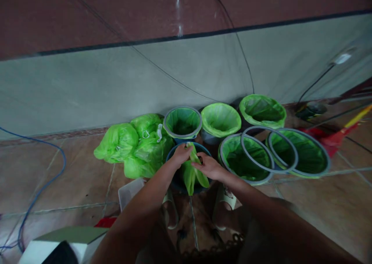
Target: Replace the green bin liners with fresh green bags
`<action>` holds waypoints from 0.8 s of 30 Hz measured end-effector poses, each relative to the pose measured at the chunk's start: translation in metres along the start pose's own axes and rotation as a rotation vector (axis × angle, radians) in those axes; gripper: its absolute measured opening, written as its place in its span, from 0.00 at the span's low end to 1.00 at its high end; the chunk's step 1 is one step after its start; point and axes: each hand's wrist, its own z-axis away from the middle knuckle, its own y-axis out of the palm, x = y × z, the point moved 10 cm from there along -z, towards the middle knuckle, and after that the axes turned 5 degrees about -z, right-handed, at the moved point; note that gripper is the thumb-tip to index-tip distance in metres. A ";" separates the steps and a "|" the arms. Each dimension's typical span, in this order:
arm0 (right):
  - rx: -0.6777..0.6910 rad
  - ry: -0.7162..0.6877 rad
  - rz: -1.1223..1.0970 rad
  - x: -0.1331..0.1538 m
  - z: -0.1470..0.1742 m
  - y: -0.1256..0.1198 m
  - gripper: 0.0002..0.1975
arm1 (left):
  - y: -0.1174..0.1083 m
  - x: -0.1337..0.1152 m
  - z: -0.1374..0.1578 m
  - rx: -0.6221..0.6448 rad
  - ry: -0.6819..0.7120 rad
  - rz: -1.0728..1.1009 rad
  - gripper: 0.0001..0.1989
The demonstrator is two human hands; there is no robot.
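A green plastic trash bag point(189, 177) hangs folded between my hands, over a dark blue bin point(171, 155) that stands on the floor between my feet. My left hand point(182, 154) pinches the bag's upper edge. Just to its right, my right hand point(208, 166) has its fingers closed on the same bag. Behind the blue bin stands a bin with a green liner and grey ring point(183, 121). To its right is another green-lined bin point(221, 119) without a ring.
Filled green bags point(142, 145) sit left of the bins. On the right, a loose grey ring point(243, 147) rests across two lined bins, with another lined bin point(263, 111) behind. A clear plastic container point(129, 192), a white box point(78, 240) and a blue cable point(43, 192) lie left.
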 end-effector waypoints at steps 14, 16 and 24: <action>0.072 0.130 -0.303 -0.041 -0.051 0.007 0.10 | 0.002 0.006 -0.013 0.278 0.146 -0.356 0.12; 0.063 0.170 -0.361 -0.050 -0.051 0.009 0.12 | 0.000 0.003 -0.012 0.223 0.190 -0.486 0.09; 0.024 0.062 -0.254 -0.058 -0.046 0.007 0.09 | 0.005 -0.005 -0.012 0.165 0.275 -0.574 0.14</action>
